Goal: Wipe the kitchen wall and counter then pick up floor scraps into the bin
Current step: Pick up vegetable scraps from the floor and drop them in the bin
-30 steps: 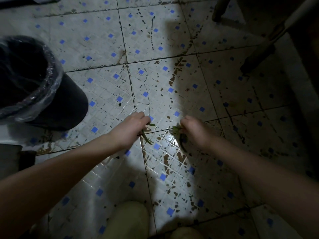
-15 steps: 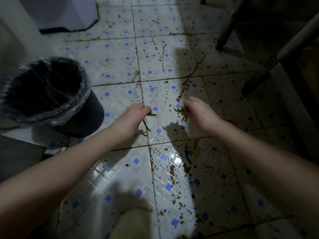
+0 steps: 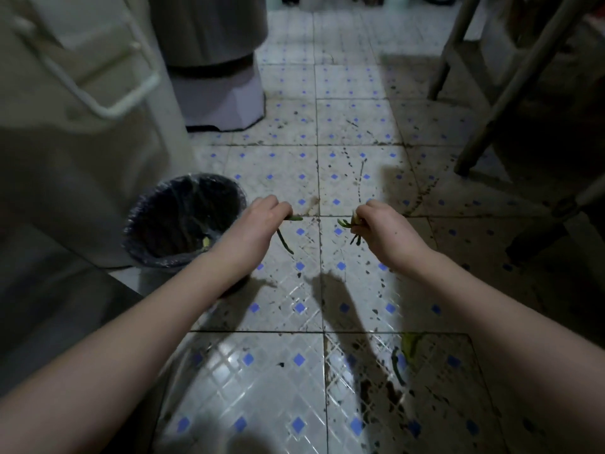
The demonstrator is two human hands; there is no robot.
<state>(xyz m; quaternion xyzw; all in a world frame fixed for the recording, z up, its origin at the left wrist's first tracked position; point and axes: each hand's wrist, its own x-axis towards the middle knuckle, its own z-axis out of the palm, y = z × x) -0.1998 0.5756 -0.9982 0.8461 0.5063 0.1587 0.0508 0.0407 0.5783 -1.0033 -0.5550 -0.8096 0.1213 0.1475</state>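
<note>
Hands reach out over white floor tiles with blue diamonds (image 3: 327,178): the left hand (image 3: 262,221) curls round thin green stem scraps (image 3: 284,240), one poking rightward and a longer one slanting down toward the viewer, while the right hand (image 3: 383,224) pinches a small green stem bunch (image 3: 352,229) with its ends pointing left and down. A round black bin lined with clear plastic (image 3: 183,221) stands just left of the left hand, beside a pale cabinet (image 3: 82,142). Loose green scraps (image 3: 397,365) lie on the tile by the right forearm, and slanted furniture legs (image 3: 484,126) stand far right.

We see a pale door (image 3: 82,152) with a white bar handle (image 3: 131,95) at left, a grey drum (image 3: 209,27) on a lilac base (image 3: 226,96) beside it, and slanted legs (image 3: 491,122) at right.
</note>
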